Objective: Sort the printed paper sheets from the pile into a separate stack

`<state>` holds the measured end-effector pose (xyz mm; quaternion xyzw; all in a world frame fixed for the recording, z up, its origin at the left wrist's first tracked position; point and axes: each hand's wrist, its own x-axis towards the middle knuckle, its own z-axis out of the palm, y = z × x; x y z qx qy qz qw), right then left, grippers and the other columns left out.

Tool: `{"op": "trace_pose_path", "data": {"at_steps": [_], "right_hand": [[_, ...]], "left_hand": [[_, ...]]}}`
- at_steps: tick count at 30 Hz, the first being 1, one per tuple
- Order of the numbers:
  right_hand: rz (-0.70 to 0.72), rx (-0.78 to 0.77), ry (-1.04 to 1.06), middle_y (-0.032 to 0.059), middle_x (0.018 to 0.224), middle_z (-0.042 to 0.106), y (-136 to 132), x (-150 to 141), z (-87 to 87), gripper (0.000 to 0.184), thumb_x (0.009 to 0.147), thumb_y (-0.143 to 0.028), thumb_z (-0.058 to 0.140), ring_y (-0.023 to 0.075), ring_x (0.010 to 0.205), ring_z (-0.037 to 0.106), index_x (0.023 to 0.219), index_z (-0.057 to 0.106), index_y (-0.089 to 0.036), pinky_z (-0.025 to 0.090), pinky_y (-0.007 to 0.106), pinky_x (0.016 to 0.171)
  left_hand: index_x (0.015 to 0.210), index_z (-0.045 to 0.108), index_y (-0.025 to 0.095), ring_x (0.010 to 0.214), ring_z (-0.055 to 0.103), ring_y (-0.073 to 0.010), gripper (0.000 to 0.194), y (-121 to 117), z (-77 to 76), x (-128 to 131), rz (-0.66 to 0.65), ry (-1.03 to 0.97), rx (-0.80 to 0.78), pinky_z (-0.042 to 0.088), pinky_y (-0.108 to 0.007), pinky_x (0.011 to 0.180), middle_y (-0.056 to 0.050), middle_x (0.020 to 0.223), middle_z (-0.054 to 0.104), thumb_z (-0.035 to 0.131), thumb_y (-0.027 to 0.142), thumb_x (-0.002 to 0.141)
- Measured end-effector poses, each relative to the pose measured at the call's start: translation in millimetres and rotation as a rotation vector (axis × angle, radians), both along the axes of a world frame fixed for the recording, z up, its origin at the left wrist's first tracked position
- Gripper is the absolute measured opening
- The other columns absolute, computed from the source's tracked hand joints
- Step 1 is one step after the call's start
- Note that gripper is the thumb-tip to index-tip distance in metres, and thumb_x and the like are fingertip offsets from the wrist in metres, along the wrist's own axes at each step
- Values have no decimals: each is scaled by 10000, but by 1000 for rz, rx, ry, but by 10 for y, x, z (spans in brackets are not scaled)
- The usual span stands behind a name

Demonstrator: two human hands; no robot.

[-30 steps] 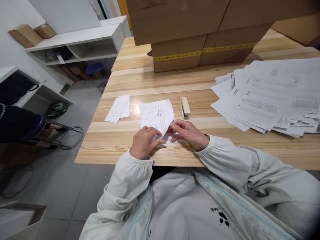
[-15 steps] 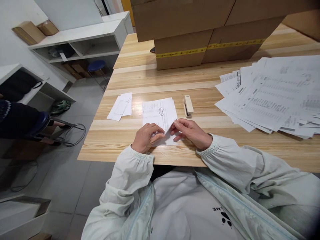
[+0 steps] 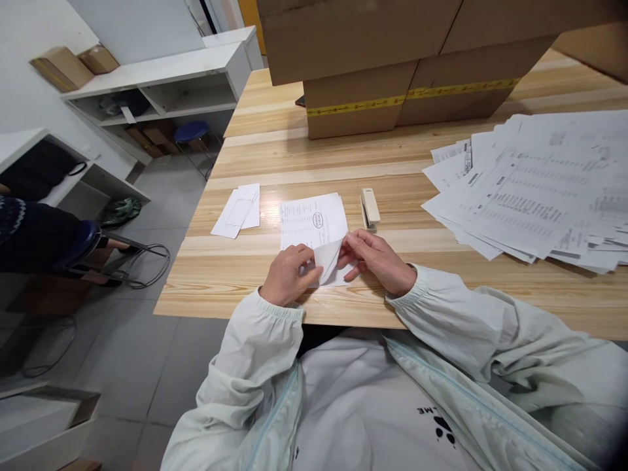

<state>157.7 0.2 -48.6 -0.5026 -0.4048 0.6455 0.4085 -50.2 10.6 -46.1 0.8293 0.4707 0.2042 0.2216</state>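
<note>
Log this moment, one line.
printed sheet: near end curled up | left hand: at its left | right hand: pinching its right edge | stapler: untouched

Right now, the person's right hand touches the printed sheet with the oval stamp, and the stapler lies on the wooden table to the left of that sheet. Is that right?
Not quite: the head view shows the stapler to the right of the printed sheet. The rest stands.

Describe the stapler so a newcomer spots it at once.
On the wooden table, look between the cardboard boxes and the person's right hand. There sits the stapler, just right of the printed sheet and left of the big paper pile. It is cream and chunky, unlike the flat white papers either side.
</note>
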Motion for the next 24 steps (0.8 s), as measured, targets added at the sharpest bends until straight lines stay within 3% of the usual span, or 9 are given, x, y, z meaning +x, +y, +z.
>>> {"op": "trace_pose_path", "data": {"at_steps": [4, 8, 10, 13, 18, 24], "right_hand": [[-62, -16, -5, -20, 791, 609, 2, 1, -20, 562, 703, -656, 762, 127, 616, 616, 956, 494, -232, 567, 267, 440], [-81, 16, -47, -70, 714, 623, 13, 21, -113, 576, 621, -390, 844, 80, 487, 532, 1019, 456, -241, 384, 172, 377], [-74, 33, -29, -74, 694, 642, 16, 29, -146, 572, 599, -303, 825, 78, 468, 521, 1024, 447, -238, 349, 173, 393], [-54, 33, 14, -59, 680, 675, 14, 31, -153, 588, 590, -255, 793, 112, 503, 576, 1071, 456, -229, 408, 209, 453], [-64, 26, 44, -51, 665, 694, 7, 28, -122, 692, 583, -226, 777, 128, 522, 611, 1200, 465, -203, 446, 228, 495], [-52, 21, 79, -33, 690, 715, 6, 34, -144, 698, 593, -241, 789, 147, 576, 653, 1219, 484, -189, 503, 257, 559]], "left_hand": [[716, 473, 217, 614, 476, -123, 160, -169, -7, 65, 233, -153, -15, 394, -259, 647, 35, 649, 529, 519, 257, 863], [817, 513, 215, 594, 521, -99, 128, -259, -6, 56, 440, -411, -16, 403, -220, 608, 40, 682, 577, 522, 312, 899], [865, 533, 208, 573, 517, -88, 125, -256, 21, 9, 588, -522, 108, 393, -205, 586, 50, 658, 559, 534, 324, 912], [915, 533, 200, 530, 479, -73, 128, -210, 93, -93, 781, -603, 362, 375, -193, 577, 80, 589, 489, 553, 326, 923], [914, 518, 190, 570, 557, -69, 151, -100, 213, -214, 815, -656, 562, 410, -193, 590, 57, 675, 557, 574, 330, 924], [883, 532, 183, 696, 650, -105, 203, -16, 311, -204, 800, -676, 733, 510, -235, 686, 27, 765, 609, 601, 370, 921]]}}
